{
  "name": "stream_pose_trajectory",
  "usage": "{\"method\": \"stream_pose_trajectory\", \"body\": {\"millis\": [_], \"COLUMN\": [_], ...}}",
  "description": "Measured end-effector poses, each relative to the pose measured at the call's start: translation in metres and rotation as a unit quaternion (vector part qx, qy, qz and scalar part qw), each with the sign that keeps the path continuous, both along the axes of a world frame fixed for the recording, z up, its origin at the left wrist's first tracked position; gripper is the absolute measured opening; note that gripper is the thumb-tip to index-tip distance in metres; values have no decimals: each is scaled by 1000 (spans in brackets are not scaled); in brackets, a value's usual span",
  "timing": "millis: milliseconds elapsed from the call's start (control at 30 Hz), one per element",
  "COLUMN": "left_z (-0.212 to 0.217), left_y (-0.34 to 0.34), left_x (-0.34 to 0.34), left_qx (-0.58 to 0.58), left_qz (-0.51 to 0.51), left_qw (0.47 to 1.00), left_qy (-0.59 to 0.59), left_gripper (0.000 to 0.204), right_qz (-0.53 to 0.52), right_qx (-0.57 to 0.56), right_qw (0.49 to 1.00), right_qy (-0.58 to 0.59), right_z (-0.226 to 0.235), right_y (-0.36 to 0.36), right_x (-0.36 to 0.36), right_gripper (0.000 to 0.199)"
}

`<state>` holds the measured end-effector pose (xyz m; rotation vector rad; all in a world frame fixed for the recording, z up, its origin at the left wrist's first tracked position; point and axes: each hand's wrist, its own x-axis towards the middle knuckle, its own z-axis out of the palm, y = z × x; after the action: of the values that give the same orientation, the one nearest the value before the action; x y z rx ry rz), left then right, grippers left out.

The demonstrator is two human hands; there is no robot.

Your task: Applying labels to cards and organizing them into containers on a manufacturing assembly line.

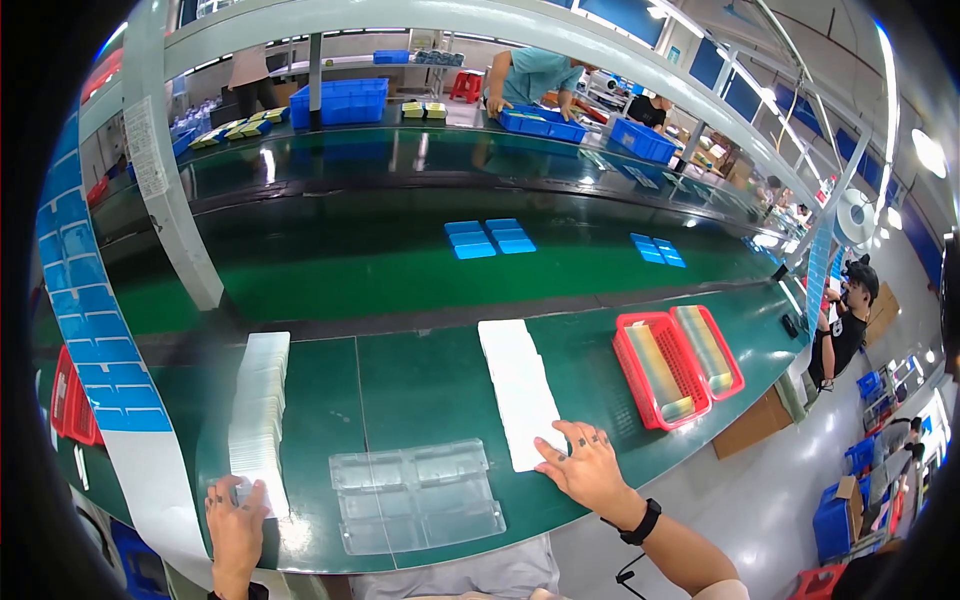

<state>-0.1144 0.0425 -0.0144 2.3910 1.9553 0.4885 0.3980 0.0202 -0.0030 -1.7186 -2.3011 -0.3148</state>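
My left hand (235,530) is at the near end of a long, fanned row of thin, pale translucent sheets (258,420). Its thumb and fingers straddle the nearest sheet. To the right, my right hand (592,470) lies on the near end of an overlapping row of white cards (515,385), fingers apart and fingertips on the card surface. Between the two rows lies a clear plastic tray (415,495) with several shallow rectangular sections, flat on the green table (420,380); neither hand touches it.
Two red baskets (622,350) holding stacked sheets stand at the right. A strip of blue film labels (85,300) hangs at the left beside a metal post (165,170). Blue film pieces (490,238) lie on the green belt (350,265). Across it, a person (535,75) handles a blue bin (540,123).
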Motion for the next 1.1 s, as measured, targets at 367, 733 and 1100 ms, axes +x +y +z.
{"method": "stream_pose_trajectory", "body": {"millis": [367, 733, 1100], "left_z": [8, 21, 31], "left_y": [5, -22, -12], "left_x": [-14, -7, 26], "left_qx": [-37, -46, -373], "left_qz": [-9, -53, 148], "left_qw": [988, 993, 356], "left_qy": [-149, -93, -844], "left_gripper": [30, 23, 25], "right_qz": [-21, 6, -72], "right_qx": [-40, -31, -504], "right_qw": [993, 992, 290], "right_qy": [108, 124, 811], "right_z": [5, 12, 5], "right_y": [-1, -24, -12], "right_x": [-3, -7, -29], "right_gripper": [31, 17, 33]}}
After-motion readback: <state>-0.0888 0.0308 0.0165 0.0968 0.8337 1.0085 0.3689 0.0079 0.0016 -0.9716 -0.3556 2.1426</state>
